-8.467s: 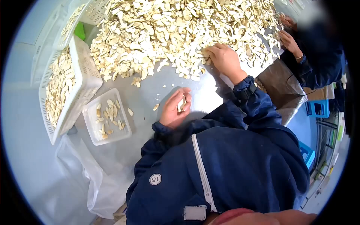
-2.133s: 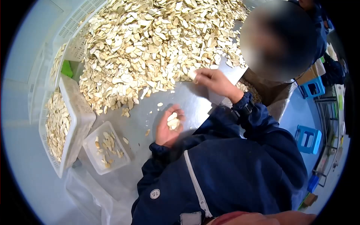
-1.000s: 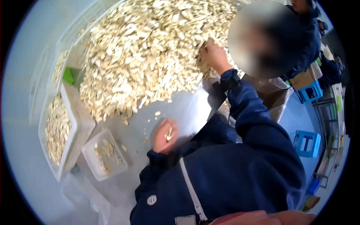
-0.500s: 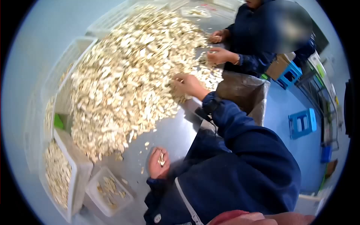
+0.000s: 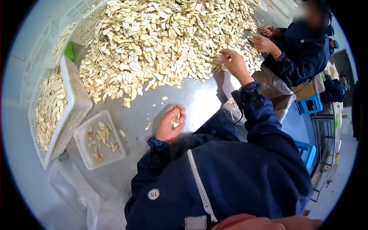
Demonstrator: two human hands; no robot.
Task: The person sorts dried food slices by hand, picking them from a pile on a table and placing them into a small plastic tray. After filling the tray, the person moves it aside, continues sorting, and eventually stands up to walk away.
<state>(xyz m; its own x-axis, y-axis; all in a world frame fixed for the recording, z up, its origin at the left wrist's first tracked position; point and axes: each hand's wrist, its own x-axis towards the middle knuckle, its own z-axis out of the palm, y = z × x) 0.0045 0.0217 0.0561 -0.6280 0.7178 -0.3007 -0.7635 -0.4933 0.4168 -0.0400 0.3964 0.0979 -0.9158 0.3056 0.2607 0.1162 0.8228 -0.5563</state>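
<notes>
— Several slices lie in the left hand, its grip curled shut around them, low over the bare tabletop.
— And the right hand?
— At the edge of the pile, fingers bent. I cannot tell whether its grip holds a piece.
— What makes a good hold?
— By my judgement, a cupped, level palm, so nothing slips out.
— How do they lie?
— Their long axis seems to run along the fingers, ends toward the pile.
</notes>
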